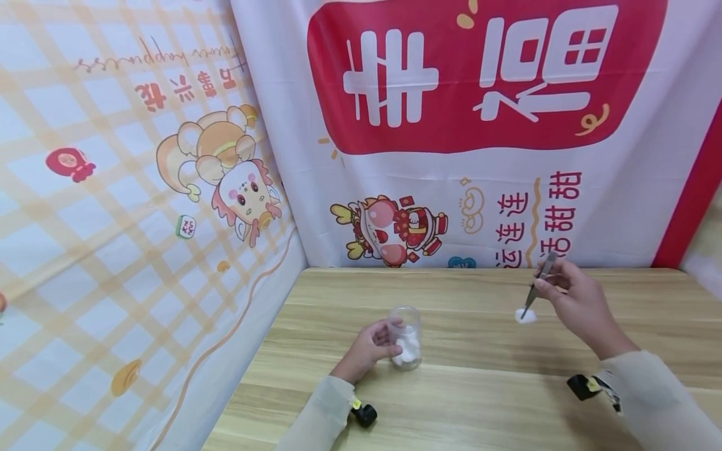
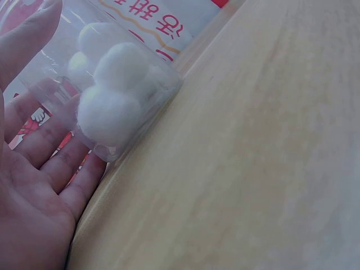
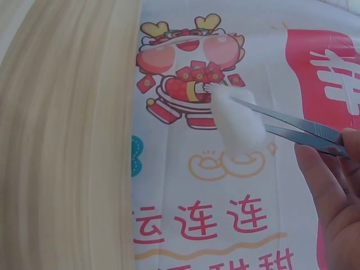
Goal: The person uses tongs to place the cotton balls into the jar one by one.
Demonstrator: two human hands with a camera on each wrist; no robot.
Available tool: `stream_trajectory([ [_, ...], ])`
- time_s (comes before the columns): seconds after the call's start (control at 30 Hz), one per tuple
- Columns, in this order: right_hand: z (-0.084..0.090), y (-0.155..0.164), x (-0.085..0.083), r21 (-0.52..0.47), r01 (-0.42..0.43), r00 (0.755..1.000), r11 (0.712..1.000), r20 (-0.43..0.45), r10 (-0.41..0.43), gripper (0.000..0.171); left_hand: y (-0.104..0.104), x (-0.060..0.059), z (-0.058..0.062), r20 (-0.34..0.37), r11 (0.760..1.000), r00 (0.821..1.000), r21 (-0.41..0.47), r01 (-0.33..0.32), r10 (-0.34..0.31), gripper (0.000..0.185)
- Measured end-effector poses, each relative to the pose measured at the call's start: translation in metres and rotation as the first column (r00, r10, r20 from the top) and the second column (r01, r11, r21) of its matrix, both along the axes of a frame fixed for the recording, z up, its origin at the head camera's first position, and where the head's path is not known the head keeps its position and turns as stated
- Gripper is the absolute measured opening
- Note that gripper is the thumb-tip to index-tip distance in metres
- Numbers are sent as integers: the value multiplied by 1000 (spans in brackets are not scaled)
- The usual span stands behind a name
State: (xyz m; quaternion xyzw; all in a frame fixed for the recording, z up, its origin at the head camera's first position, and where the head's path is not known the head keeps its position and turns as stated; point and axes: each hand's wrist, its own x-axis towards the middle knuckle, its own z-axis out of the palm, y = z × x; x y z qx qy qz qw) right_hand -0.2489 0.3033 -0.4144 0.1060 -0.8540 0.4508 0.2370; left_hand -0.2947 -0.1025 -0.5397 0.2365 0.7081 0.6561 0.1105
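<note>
My left hand (image 1: 368, 348) holds a clear plastic jar (image 1: 414, 318) standing on the table, thumb on the near side and fingers behind it. Inside the jar lie several white cotton balls (image 2: 109, 112); its top looks uncovered. Off to the right, my right hand (image 1: 575, 300) pinches a pair of metal tweezers (image 1: 540, 280), tips pointing down. Between the tweezer tips is a cotton ball (image 3: 239, 121), which appears raised off the table in the right wrist view. Part of the right hand is cut off at that view's edge.
Both hands are over a wood-grain table (image 1: 474, 401). A printed white and red cloth (image 1: 282, 75) hangs along its back edge, and a checkered cloth (image 1: 113, 238) covers the left side. A black wrist camera (image 1: 365, 414) sits at the left sleeve.
</note>
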Motion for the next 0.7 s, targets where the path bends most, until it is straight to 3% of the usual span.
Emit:
stream_trajectory([
  [0.7,23,-34,-6,-101,-56,998,993,-4,56,26,1,1,-1,14,1000,1000,-14,-8,8,58],
])
